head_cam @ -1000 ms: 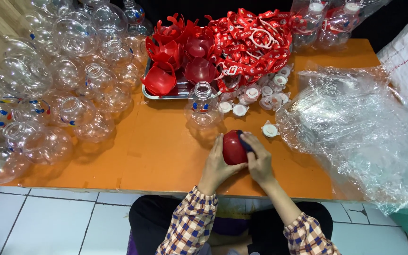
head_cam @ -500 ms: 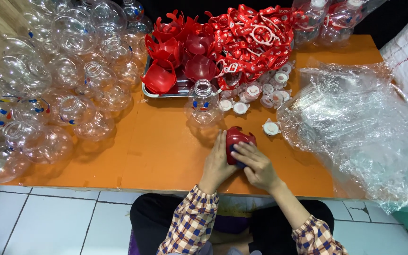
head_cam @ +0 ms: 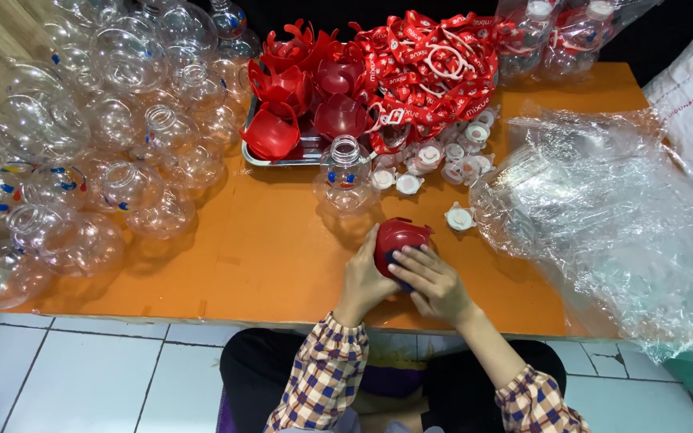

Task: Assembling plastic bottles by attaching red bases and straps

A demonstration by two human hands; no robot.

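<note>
Gripping red cap piece (head_cam: 401,238) | between both hands' fingers (head_cam: 411,265) | probably pressing

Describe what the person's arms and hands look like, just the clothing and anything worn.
Both arms wear long checked sleeves in orange, navy and cream, the cuffs gathered at the wrists. The left hand and right hand are bare: no gloves, and no rings or watch that can be seen.

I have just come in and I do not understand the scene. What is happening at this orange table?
A person presses a red cup-shaped piece between the left hand and right hand at the near edge of the orange table. One clear round bottle stands just beyond. More clear bottles are heaped at the left, and red pieces fill a metal tray.
</note>
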